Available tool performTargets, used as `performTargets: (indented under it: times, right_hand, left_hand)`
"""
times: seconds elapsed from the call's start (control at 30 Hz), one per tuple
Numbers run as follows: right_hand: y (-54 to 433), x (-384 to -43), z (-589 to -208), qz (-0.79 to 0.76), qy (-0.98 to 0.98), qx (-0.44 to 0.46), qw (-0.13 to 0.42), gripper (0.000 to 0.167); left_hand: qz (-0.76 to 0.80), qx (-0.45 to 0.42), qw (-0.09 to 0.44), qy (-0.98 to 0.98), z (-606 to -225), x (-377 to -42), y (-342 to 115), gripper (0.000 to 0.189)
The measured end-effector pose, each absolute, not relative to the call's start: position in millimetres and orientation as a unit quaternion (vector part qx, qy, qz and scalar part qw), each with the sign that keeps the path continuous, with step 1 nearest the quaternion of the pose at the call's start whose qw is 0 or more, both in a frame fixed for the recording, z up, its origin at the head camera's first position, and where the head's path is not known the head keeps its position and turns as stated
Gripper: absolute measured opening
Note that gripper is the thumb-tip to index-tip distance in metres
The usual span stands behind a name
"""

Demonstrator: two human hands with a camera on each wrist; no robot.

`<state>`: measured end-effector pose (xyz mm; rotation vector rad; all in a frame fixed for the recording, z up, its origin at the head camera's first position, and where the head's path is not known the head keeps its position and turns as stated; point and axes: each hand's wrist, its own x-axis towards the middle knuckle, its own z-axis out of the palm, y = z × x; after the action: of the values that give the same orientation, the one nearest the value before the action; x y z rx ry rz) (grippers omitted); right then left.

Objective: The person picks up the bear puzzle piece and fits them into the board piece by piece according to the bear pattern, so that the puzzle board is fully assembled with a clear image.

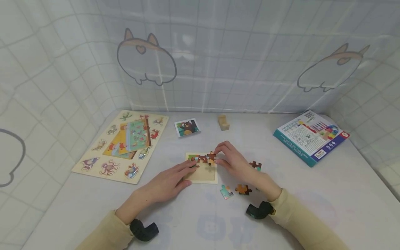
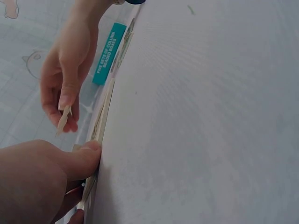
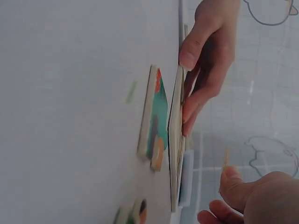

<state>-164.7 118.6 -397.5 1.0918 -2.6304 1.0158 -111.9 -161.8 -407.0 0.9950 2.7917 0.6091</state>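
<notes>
A small wooden puzzle tray (image 1: 204, 177) lies flat on the table, with bear-patterned pieces (image 1: 202, 159) along its far side. My left hand (image 1: 168, 182) rests on the tray's left side, fingers extended over its surface and thumb at the near left corner. Over the tray's far right corner, my right hand (image 1: 235, 165) pinches a brown puzzle piece (image 1: 211, 158) between thumb and fingers. Both wrist views show this piece (image 2: 64, 120) raised above the tray. Loose puzzle pieces (image 1: 243, 189) lie to the right, one partly hidden by my right forearm.
Behind the tray are a bear picture card (image 1: 186, 127) and a small wooden block (image 1: 223, 122). A sea-animal puzzle board (image 1: 103, 163) lies left, with smaller picture boards (image 1: 132, 137) on it. A teal-edged box (image 1: 310, 137) lies at the right. Tiled-pattern walls (image 1: 218, 69) enclose the table.
</notes>
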Motion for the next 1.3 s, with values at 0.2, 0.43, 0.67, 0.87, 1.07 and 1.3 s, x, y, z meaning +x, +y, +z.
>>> performTargets:
  times: [0.2, 0.43, 0.67, 0.87, 1.07, 1.3]
  right_hand:
    - [99.9, -169.3, -397.2, 0.344, -0.865, 0.363, 0.043, 0.019]
    - [88.5, -169.1, -408.3, 0.341, -0.862, 0.375, 0.031, 0.018]
    - [86.8, -165.5, -413.1, 0.336, -0.864, 0.375, 0.021, 0.016]
    - [87.2, -164.2, -416.1, 0.330, -0.867, 0.372, 0.024, 0.015]
    - [87.6, -164.7, -417.6, 0.324, -0.869, 0.373, 0.021, 0.016]
    - [87.9, -164.1, -418.9, 0.321, -0.867, 0.380, 0.021, 0.017]
  left_hand:
    - [0.194, 0.331, 0.058, 0.922, -408.2, -113.0, -161.8, 0.050]
    - [0.192, 0.331, 0.051, 0.922, -408.8, -113.2, -162.6, 0.049]
    - [0.191, 0.329, 0.055, 0.923, -408.9, -114.1, -162.3, 0.050]
    - [0.191, 0.328, 0.057, 0.923, -410.0, -114.4, -161.6, 0.050]
    - [0.188, 0.325, 0.060, 0.925, -410.8, -115.1, -160.8, 0.050]
    - [0.191, 0.322, 0.064, 0.925, -410.6, -114.2, -160.8, 0.049]
